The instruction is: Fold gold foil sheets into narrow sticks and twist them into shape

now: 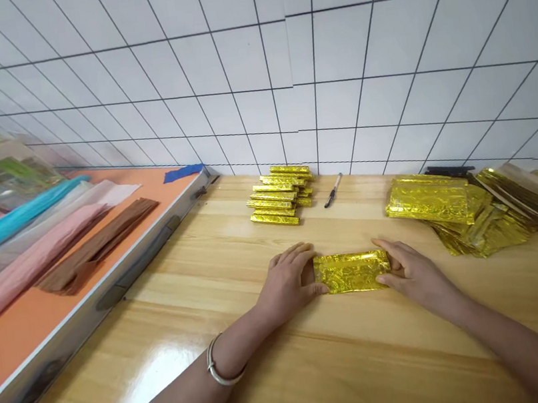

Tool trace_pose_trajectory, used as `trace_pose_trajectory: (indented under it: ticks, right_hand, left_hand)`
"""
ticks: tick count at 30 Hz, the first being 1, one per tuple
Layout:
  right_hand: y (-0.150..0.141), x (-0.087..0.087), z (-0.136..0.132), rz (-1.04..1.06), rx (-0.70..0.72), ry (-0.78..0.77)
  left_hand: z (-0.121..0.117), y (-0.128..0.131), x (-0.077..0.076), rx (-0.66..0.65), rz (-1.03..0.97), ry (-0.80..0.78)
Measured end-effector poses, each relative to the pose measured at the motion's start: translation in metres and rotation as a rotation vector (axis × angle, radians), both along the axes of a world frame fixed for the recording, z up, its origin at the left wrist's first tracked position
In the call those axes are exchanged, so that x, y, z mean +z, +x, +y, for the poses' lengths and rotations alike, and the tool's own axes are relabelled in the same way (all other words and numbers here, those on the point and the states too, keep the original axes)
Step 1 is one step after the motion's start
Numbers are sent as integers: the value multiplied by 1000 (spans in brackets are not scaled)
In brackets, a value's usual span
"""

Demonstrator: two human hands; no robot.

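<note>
Spanning the far side, a white wall with a dark grid (247, 56) rises behind a light-brown wooden desk (325, 375). Along the left is an orange-topped surface with a pale rim (20, 333), bearing long bundles of crinkled paper: turquoise (14, 226), pink (40, 262) and, nearest the desk, brown (99, 250). At the far right of the desk spreads a loose pile of flat gold foil pieces (428, 201), several overlapping unevenly. Near the middle, the bare left hand (288, 279) and bare right hand (411, 271) hold a rectangular piece of shiny gold foil (353, 273) by its two ends, low over the desk; each thumb presses a near corner, with the fingers bent round the far side of that end. Beyond it, slightly left and close to the wall, lies a staggered stack of narrow gold foil strips (274, 204). Judging by shape, the strips look finished, while the held piece, wide and flat, seems at an early stage; the right-hand pile suggests plenty is left, though its layers hide the count. Right of the strips rests a slim black-and-white pen (333, 190), and a thin silver-coloured bangle (213, 369) circles the left wrist.
</note>
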State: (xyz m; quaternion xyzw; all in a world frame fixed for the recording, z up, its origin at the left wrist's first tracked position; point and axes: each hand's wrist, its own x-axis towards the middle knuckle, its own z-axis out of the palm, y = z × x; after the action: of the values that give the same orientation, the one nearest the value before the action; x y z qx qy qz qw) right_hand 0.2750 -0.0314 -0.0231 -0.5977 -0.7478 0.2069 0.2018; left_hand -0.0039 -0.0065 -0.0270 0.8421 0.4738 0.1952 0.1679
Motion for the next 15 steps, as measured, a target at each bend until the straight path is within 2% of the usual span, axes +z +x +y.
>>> trace_pose_trajectory:
  ticks: [5,15]
  right_hand:
    - [2,-2,6,28,16,-8]
    - [2,-8,-5,240,-7,101]
  left_hand:
    - [4,-1,1,-37,34,-1]
    - [0,0,-2,-63,-101,46]
